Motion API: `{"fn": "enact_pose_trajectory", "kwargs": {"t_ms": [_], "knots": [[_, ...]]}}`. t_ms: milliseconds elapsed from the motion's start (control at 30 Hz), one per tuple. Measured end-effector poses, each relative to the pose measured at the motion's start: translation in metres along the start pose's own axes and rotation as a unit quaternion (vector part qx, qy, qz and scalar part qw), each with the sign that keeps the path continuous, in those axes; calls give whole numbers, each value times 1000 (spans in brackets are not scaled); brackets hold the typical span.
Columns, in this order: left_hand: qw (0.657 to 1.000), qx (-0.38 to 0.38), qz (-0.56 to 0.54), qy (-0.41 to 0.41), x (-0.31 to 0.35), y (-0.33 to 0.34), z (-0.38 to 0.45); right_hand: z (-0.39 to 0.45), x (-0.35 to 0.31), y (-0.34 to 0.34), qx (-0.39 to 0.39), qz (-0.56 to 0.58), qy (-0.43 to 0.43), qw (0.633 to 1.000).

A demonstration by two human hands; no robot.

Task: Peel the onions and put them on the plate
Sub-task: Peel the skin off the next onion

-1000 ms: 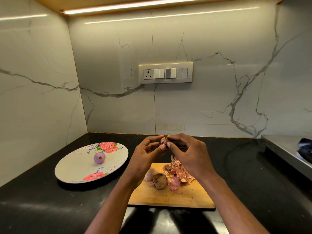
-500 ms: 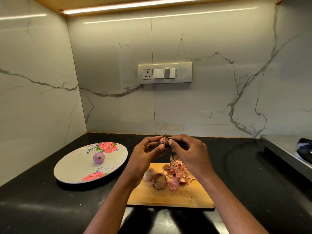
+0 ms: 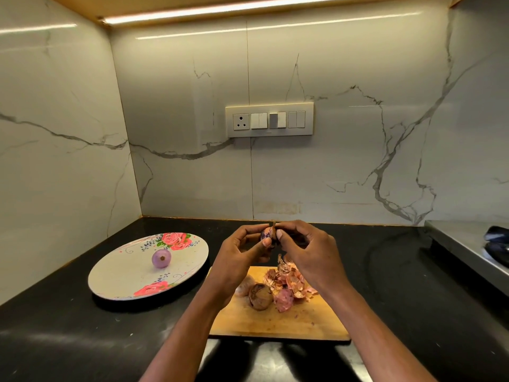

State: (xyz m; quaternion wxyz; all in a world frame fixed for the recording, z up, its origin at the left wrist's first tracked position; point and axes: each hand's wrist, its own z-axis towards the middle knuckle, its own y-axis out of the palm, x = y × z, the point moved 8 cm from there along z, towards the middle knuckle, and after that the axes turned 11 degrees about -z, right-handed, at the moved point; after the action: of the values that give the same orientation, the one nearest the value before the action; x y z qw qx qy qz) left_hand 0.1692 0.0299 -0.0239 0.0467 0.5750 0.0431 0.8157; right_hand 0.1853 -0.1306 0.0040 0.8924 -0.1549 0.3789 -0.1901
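Both hands, the left hand (image 3: 237,257) and right hand (image 3: 308,252), pinch a small purple half-peeled onion (image 3: 267,233) above the wooden chopping board (image 3: 275,323). The dry skin likely lifts best from the stem tip, pulled downward in strips, before the onion joins the peeled one (image 3: 161,258) on the floral round plate (image 3: 124,277).

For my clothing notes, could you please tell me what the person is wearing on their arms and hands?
Nothing that shows: the left hand and right hand are bare, with no gloves, rings, watch or bracelets visible, and both forearms are uncovered to the frame's edge, no sleeves in view.
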Motion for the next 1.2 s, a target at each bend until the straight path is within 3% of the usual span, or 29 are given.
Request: {"fn": "enact_pose_trajectory", "kwargs": {"t_ms": [200,733,1200], "knots": [[1000,-5,-4,0,1,2,-1,2,-8,-7,18,-64,-41,997],[999,-37,-10,-6,1,13,-3,-2,-5,-8,81,-53,-14,995],[992,-5,-122,-44,1,9,-3,3,2,0,-22,84,56,995]]}}
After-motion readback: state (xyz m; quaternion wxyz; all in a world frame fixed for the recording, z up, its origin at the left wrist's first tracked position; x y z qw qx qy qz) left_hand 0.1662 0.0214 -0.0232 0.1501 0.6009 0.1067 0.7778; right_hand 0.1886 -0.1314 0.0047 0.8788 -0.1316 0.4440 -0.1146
